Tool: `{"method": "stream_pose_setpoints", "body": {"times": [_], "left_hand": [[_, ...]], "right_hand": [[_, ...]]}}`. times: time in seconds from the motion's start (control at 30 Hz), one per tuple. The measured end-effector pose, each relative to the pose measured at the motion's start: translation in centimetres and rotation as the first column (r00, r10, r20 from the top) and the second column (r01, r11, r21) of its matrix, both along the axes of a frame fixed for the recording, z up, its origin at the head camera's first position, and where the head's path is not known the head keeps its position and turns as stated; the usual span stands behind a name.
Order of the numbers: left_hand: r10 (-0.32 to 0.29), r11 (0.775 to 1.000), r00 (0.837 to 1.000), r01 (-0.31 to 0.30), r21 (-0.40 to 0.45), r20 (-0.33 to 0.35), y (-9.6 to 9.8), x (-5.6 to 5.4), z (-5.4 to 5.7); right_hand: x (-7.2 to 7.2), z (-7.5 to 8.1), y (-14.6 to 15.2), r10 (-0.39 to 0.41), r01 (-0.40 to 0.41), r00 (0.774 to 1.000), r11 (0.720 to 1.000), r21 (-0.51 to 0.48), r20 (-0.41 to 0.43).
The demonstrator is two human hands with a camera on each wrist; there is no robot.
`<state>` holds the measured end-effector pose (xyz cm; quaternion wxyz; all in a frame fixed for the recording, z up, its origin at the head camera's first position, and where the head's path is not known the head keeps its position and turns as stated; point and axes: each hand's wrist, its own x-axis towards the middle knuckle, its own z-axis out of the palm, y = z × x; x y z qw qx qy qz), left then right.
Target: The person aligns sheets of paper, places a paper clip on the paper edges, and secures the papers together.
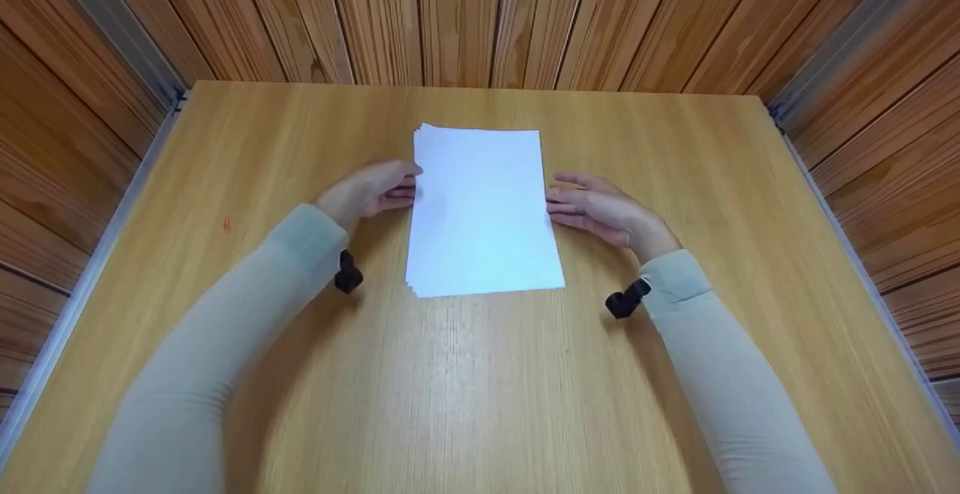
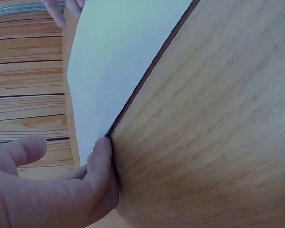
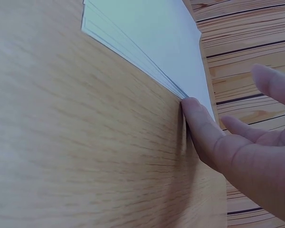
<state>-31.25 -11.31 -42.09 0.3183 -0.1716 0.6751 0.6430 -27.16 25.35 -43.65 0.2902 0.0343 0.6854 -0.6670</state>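
A stack of white paper sheets (image 1: 484, 213) lies on the wooden table, its corners slightly fanned at the left side. At its left edge is my left hand (image 1: 382, 185); in the left wrist view its fingertips (image 2: 102, 147) touch the sheets' edge while another digit stands raised apart. My right hand (image 1: 596, 205) is at the right edge with extended fingers. A fingertip (image 3: 192, 104) meets the layered paper edges in the right wrist view, and the other digits are spread away from the paper.
The light wood table (image 1: 465, 404) reaches back to a wood-plank wall (image 1: 457, 22), with similar planks at both sides. Metal rails (image 1: 112, 232) run along the table's sides. A small red mark (image 1: 226, 225) shows at left. Black wrist cameras (image 1: 348, 273) hang at the cuffs.
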Motion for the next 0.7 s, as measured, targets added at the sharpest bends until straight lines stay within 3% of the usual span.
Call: {"method": "stream_pose_setpoints", "body": {"times": [0.5, 0.7], "left_hand": [[-0.015, 1.000, 0.999, 0.014, -0.024, -0.036, 0.27, 0.16, -0.27], [-0.061, 0.996, 0.995, 0.056, -0.071, -0.073, 0.45, 0.44, -0.45]], "right_hand": [[-0.14, -0.09, 0.12, -0.012, 0.012, 1.000, 1.000, 0.005, 0.011], [-0.09, -0.21, 0.15, -0.006, 0.006, 1.000, 1.000, -0.004, 0.006]]}}
